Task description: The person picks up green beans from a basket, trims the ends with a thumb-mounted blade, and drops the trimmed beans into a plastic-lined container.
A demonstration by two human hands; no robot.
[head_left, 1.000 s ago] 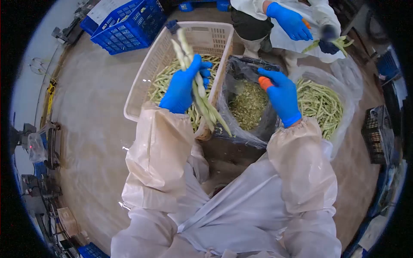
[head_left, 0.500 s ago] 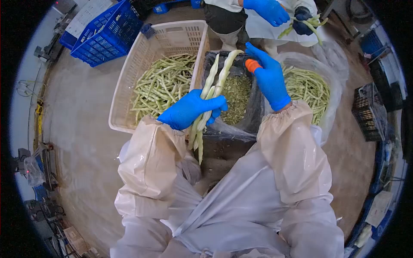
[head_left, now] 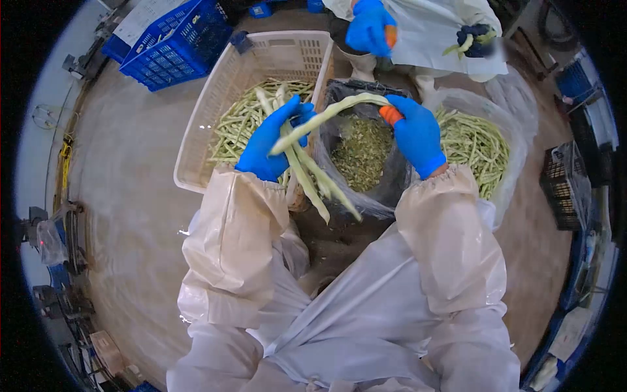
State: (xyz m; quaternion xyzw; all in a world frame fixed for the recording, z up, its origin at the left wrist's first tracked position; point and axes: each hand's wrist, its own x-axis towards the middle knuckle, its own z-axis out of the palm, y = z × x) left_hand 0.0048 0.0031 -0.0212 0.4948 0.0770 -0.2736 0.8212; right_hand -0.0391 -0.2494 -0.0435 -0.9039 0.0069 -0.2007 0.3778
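My left hand (head_left: 264, 147), in a blue glove, is closed around several long pale green beans (head_left: 304, 179) whose ends hang down below it. One long bean (head_left: 336, 108) stretches across from this hand to my right hand (head_left: 420, 134). My right hand, also blue-gloved with an orange thumb cover (head_left: 391, 115), pinches that bean's far end. Under the stretched bean stands a bin with a dark plastic liner (head_left: 369, 204), holding small green trimmings (head_left: 359, 157). The fingertips of my left hand are partly hidden by the beans.
A white crate (head_left: 186, 160) of beans stands at left, a clear plastic bag (head_left: 519, 121) of beans at right. Opposite, a co-worker's blue-gloved hand (head_left: 367, 31) and dark-gloved hand (head_left: 482, 40) work with beans. A blue crate (head_left: 173, 62) sits at upper left.
My right hand has moved down and now grips one bean's end. That bean has swung across toward the right, and the other beans in my left hand have tilted.
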